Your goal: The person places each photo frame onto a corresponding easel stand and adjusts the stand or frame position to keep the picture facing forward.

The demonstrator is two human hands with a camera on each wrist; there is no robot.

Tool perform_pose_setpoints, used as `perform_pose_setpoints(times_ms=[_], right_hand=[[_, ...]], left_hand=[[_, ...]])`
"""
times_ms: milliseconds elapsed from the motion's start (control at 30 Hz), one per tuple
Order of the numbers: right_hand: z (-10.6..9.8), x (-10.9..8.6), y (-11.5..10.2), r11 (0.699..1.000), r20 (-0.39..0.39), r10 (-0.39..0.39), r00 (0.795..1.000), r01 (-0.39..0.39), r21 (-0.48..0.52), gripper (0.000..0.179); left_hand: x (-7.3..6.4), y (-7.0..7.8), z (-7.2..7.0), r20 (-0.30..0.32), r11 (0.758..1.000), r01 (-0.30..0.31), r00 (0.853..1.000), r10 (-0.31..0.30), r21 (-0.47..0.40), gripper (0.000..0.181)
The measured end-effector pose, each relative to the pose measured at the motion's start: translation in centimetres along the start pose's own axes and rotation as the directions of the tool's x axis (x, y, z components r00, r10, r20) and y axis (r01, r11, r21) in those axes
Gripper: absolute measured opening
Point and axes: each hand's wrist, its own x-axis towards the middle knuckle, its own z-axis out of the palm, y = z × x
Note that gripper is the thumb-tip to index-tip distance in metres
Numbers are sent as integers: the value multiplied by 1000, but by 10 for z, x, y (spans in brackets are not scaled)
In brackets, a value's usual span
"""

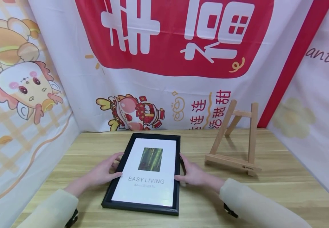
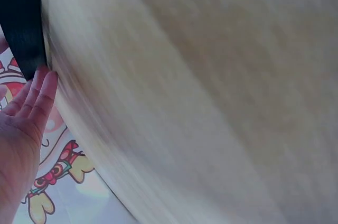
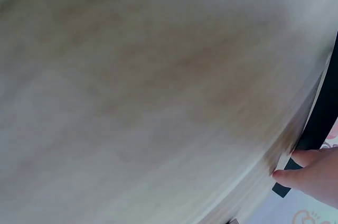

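Observation:
A black picture frame (image 1: 140, 207) shows its front upward over the wooden table, its white insert printed "EASY LIVING" below a small green picture. My left hand (image 1: 106, 171) holds its left side, thumb on the front border and fingers at the edge. On the opposite side my right hand (image 1: 193, 174) grips the border, thumb on top. The left wrist view shows the left fingers (image 2: 39, 97) against the dark frame edge (image 2: 24, 23). In the right wrist view, the right hand (image 3: 314, 174) pinches near a frame corner. Whether the frame touches the table is unclear.
To the right stands a small wooden easel (image 1: 230, 162) on the table (image 1: 281, 190). Printed cloth (image 1: 164, 85) hangs behind the table's back edge, with more cloth walls at the left and right sides.

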Motion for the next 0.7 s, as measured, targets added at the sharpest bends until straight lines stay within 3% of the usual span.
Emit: perform_pose_setpoints(times_ms=[233, 433, 700], right_hand=[[4, -4, 3, 999, -37, -2, 999, 1, -48, 100], [9, -11, -2, 997, -61, 14, 998, -18, -70, 94], [11, -17, -4, 998, -66, 58, 996, -59, -9, 91]], left_hand=[[-1, 0, 0, -40, 1000, 9, 999, -9, -10, 86], [0, -3, 1, -17, 999, 19, 1000, -19, -35, 88], [2, -3, 2, 22, 991, 71, 997, -69, -111, 90]])
